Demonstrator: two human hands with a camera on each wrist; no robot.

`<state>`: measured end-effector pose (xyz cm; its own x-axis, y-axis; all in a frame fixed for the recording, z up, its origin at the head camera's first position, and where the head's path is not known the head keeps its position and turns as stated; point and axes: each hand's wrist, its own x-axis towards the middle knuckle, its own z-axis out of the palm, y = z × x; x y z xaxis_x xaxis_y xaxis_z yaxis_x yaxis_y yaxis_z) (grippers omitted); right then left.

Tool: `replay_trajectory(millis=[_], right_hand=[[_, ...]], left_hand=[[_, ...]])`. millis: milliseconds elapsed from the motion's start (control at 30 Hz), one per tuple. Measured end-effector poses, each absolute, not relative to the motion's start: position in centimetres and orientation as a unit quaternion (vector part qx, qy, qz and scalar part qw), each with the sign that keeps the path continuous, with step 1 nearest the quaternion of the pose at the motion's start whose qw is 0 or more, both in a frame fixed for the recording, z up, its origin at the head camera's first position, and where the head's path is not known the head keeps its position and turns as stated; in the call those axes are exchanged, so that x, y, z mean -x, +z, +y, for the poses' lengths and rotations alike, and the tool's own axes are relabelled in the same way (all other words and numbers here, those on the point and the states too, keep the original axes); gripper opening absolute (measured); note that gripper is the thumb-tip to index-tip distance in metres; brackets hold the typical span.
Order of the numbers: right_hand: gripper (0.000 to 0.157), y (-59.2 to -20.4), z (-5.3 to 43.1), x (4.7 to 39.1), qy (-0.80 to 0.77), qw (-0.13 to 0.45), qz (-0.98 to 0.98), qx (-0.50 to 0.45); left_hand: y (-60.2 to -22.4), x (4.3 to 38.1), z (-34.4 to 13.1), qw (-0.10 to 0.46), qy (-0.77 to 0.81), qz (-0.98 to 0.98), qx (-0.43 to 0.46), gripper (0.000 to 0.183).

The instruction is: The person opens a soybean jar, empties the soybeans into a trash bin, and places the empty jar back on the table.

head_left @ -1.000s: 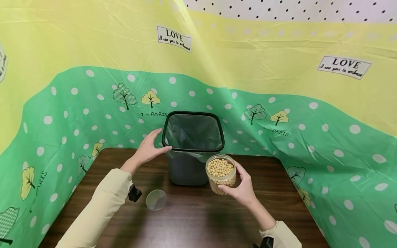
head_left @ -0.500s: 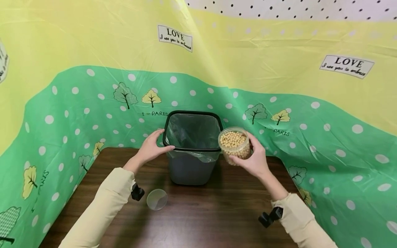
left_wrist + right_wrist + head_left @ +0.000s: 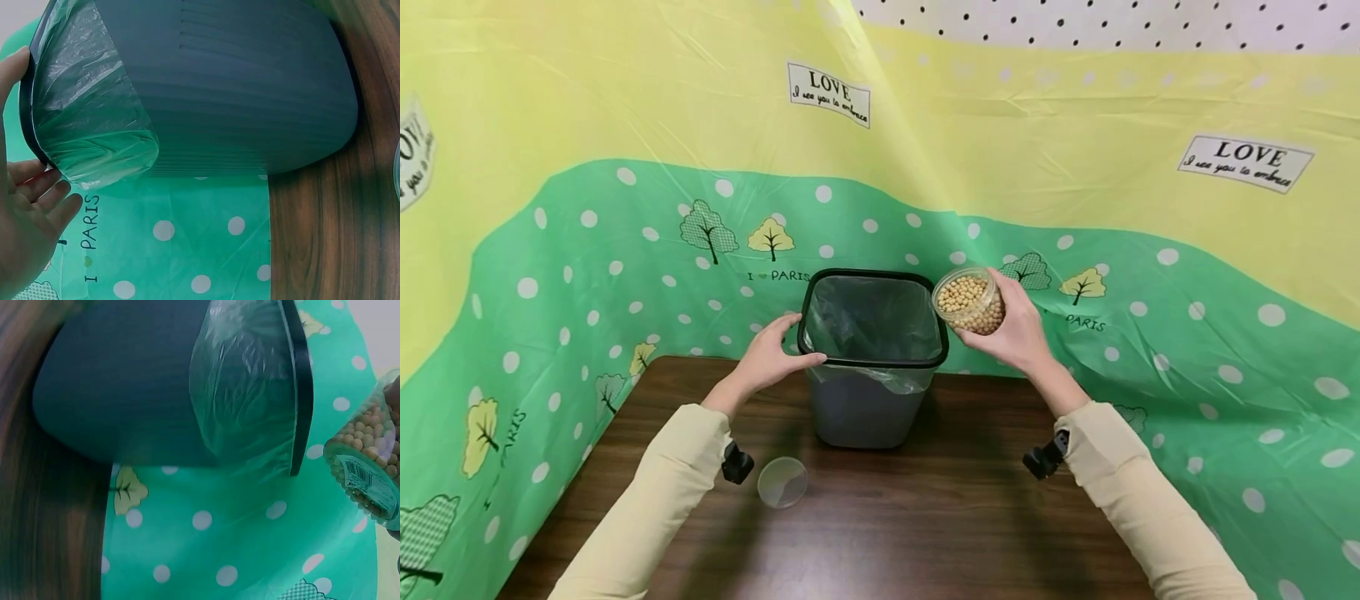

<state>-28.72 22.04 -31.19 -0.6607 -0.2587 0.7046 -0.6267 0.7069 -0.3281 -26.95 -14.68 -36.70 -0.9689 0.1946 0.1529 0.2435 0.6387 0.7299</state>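
Observation:
My right hand [image 3: 1015, 327] grips a clear plastic jar [image 3: 970, 302] of round, pale yellow beans [image 3: 962, 294]. The jar is open and leans left at the right rim of a dark bin [image 3: 867, 412]. In the right wrist view, the jar's base bears a barcode label [image 3: 367, 481]. Thin clear film, a bin liner [image 3: 872, 321], lines the bin and hangs over its black rim. My left hand [image 3: 765, 354] rests on the bin's left rim, thumb at the front and fingers apart from it. In the left wrist view, fingertips [image 3: 47, 167] touch the rim.
A round clear lid [image 3: 782, 482] lies on the brown wooden table [image 3: 880, 533], in front of the bin and to its left. Behind and at both sides hangs a green and yellow printed cloth [image 3: 647, 275], close to the bin's back.
My right hand has lifted the jar from in front of the bin, out to the right and up beside its rim, and tilted it left. My left hand has stayed at the rim.

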Motion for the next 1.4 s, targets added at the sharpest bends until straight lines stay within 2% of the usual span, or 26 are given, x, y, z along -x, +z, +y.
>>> replay_trajectory(millis=[433,700,1400], right_hand=[[0.091,-30.8,21.5,30.8,0.204,0.309,-0.873,-0.318],[0.093,-30.1,21.8,32.0,0.114,0.346,-0.856,-0.368],[0.094,-28.5,23.0,32.6,0.028,0.351,-0.835,-0.422]], left_hand=[[-37.1,27.4,-14.8,0.026,-0.412,-0.903,0.114,0.095],[-37.1,27.4,-14.7,0.028,-0.409,-0.905,0.114,0.093],[-36.9,27.2,-14.6,0.024,-0.42,-0.9,0.11,0.091]])
